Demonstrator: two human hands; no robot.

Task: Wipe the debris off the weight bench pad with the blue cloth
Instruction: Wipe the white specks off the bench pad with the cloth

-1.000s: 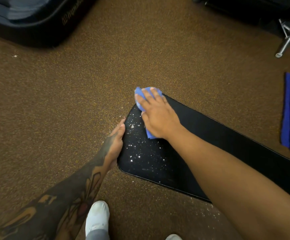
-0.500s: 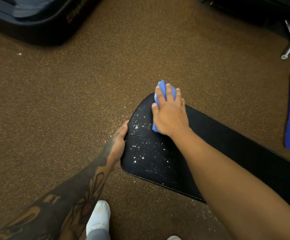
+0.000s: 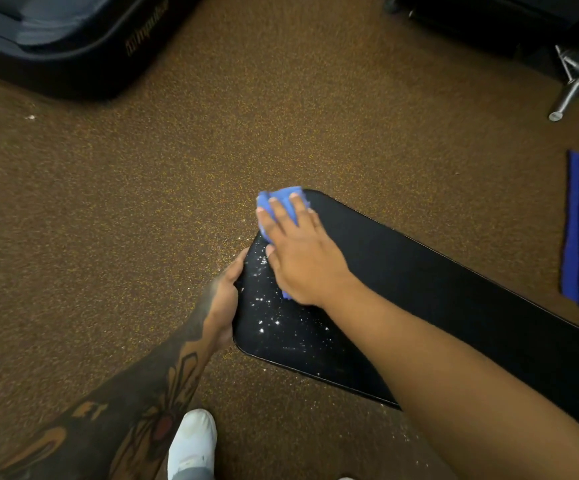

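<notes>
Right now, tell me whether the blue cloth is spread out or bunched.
Bunched: the blue cloth sits wadded under the right hand.

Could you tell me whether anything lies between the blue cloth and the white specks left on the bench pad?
Nothing visible does: the blue cloth under the right hand lies on the bench pad, with the debris just beside it.

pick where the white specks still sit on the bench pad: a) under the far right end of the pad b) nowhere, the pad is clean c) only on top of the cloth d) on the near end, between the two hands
d: the white specks lie on the near end of the bench pad, between the left hand gripping its edge and the right hand pressing the blue cloth.
</notes>
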